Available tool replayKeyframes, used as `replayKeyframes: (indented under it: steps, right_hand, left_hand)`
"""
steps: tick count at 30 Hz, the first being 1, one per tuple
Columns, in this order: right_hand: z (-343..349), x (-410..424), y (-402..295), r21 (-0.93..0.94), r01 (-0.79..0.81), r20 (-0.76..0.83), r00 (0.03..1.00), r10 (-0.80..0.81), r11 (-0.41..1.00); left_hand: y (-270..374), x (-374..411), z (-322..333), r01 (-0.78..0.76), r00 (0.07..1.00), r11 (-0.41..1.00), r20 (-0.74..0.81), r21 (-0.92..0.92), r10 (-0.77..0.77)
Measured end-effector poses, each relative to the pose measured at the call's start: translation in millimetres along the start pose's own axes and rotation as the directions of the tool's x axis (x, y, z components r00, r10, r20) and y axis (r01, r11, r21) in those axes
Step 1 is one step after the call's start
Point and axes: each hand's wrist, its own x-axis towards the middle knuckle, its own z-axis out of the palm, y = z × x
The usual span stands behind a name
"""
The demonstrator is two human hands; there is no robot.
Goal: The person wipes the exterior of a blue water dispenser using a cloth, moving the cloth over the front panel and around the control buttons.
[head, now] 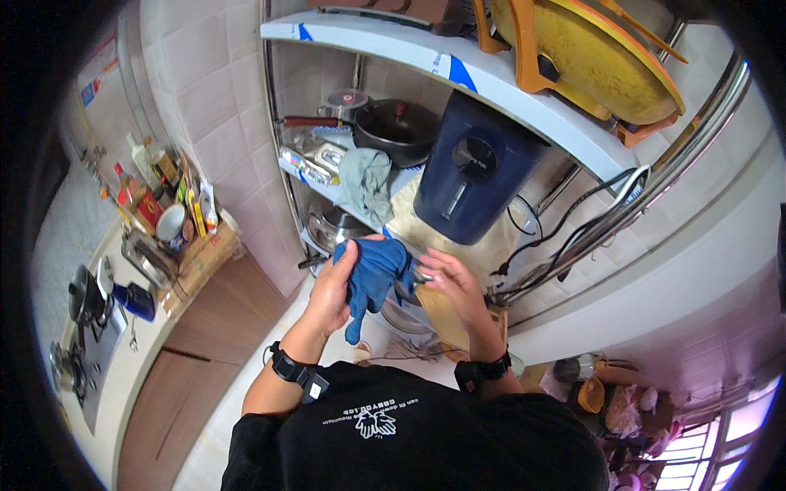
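Observation:
My left hand grips a crumpled blue cloth, its thumb on top and one end hanging down. On the cloth's right side is my right hand, blurred, its fingers spread and slightly curled. A small shiny spot shows by its fingertips; whether it holds something there I cannot tell. Beyond both hands, a dark blue appliance with a round front panel stands on the middle shelf. A pale green cloth drapes over that shelf's edge, left of the appliance.
A lidded black pan sits behind the green cloth. A yellow pan leans in an orange rack on the upper shelf. Black cables hang at right. The left counter carries bottles, a kettle and a gas stove.

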Motion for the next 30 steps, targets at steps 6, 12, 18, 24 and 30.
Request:
replayKeyframes:
  steps: [6, 12, 18, 24, 30]
  right_hand:
    - [45, 51, 5, 0.182, 0.301, -0.031, 0.953, -0.301, 0.936]
    - [-16, 71, -8, 0.06, 0.444, -0.523, 0.777, -0.351, 0.894]
    - [-35, 109, -71, -0.482, 0.649, -0.676, 0.152, -0.721, 0.588]
    - [-39, 134, -67, -0.724, 0.415, -0.489, 0.254, -0.835, 0.551]
    - [-31, 133, -105, -0.956, 0.036, -0.244, 0.46, -0.854, 0.293]
  left_hand:
    - [8, 58, 11, -0.071, 0.965, 0.99, 0.258, 0.125, 0.036]
    - [45, 120, 15, -0.214, 0.855, 0.916, 0.518, 0.34, 0.007]
    - [46, 184, 26, -0.417, 0.849, 0.832, 0.484, 0.367, 0.213]
    - [26, 207, 38, -0.547, 0.799, 0.734, 0.514, 0.403, 0.313]
    - [19, 220, 29, -0.544, 0.783, 0.773, 0.53, 0.328, 0.326]
